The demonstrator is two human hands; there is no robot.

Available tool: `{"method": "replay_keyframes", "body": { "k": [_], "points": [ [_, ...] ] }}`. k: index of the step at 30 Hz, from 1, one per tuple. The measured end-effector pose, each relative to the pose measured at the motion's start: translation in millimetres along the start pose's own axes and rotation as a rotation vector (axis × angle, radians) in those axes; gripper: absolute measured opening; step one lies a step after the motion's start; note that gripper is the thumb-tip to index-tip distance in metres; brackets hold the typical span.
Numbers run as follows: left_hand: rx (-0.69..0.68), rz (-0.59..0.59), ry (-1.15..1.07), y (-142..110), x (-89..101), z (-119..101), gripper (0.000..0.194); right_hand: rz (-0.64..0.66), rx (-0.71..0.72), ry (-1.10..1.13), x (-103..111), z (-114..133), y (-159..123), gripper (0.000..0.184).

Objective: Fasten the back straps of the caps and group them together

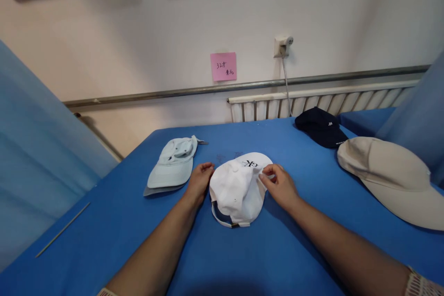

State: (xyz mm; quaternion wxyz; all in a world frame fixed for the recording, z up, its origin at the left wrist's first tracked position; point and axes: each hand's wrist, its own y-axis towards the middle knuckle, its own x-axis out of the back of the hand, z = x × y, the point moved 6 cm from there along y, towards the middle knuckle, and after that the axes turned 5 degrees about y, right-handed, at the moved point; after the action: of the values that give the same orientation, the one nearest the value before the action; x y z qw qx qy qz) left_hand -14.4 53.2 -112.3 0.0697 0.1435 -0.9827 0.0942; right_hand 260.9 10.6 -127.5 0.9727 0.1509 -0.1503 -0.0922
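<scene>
A white cap (236, 189) with a black logo lies in the middle of the blue table (243, 259), its strap toward me. My left hand (199, 181) rests against the cap's left side with its fingers curled under. My right hand (279, 185) pinches the cap's right edge near the logo, thumb and fingers closed on the fabric.
A pale blue cap (173, 164) lies flat left of the white one. A dark navy cap (321, 126) and a large beige cap (388, 175) sit at the right. A thin stick (62, 230) lies near the left table edge. Behind are a radiator (322, 101), a pink note (223, 66) and a wall socket (282, 46).
</scene>
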Motion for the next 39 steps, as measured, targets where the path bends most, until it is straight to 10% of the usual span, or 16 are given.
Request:
{"method": "replay_keyframes", "body": {
  "k": [9, 21, 36, 39],
  "points": [
    [-0.39, 0.169, 0.354, -13, -12.3, -21, 0.042, 0.21, 0.019, -0.462, -13, 16, -12, 0.016],
    [-0.413, 0.261, 0.523, -18, -9.8, -31, 0.036, 0.37, 0.204, -0.781, -29, 26, -10, 0.017],
    [-0.354, 0.197, 0.605, -14, -8.6, -29, 0.029, 0.334, 0.154, -0.179, 4, 23, 2, 0.004],
    [-0.36, 0.211, 0.599, -14, -9.5, -29, 0.031, 0.387, 0.219, -0.211, -5, 36, -9, 0.025]
  ]
}}
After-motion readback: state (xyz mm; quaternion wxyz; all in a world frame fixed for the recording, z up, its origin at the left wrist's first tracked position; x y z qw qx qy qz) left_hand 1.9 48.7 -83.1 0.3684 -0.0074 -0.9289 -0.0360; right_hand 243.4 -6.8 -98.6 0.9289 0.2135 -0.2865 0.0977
